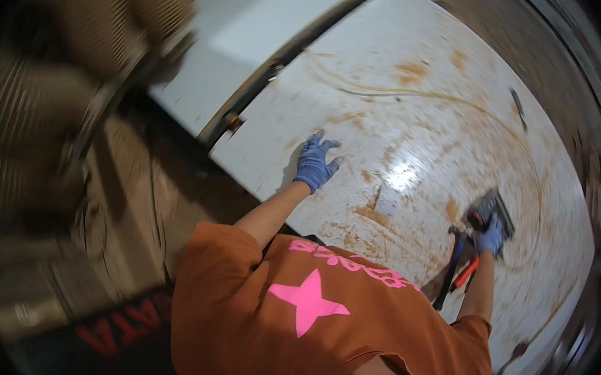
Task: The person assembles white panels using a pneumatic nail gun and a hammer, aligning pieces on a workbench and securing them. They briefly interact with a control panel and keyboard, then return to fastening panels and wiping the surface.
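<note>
My left hand (pixel 318 163), in a blue knit glove, lies flat on the dusty white tabletop (pixel 302 209) with its fingers spread and nothing in it. Over to the right, my right hand (pixel 491 238), also gloved in blue, is closed around a dark handheld sander (pixel 488 211) with a flat rectangular base. Its fingers are partly hidden by the tool. Just left of that hand lies a hammer (pixel 455 265) with a blue and black handle. Red-handled pliers (pixel 466 273) lie between the hammer and my right forearm.
A thin yellowish hose (pixel 443 95) curves over the tabletop, among patches of brown dust (pixel 412 71). A small pale rectangular piece (pixel 387 201) lies mid-table. Near the far right edge rests a slim dark tool (pixel 519 108). Stacked corrugated material (pixel 42 133) stands at left.
</note>
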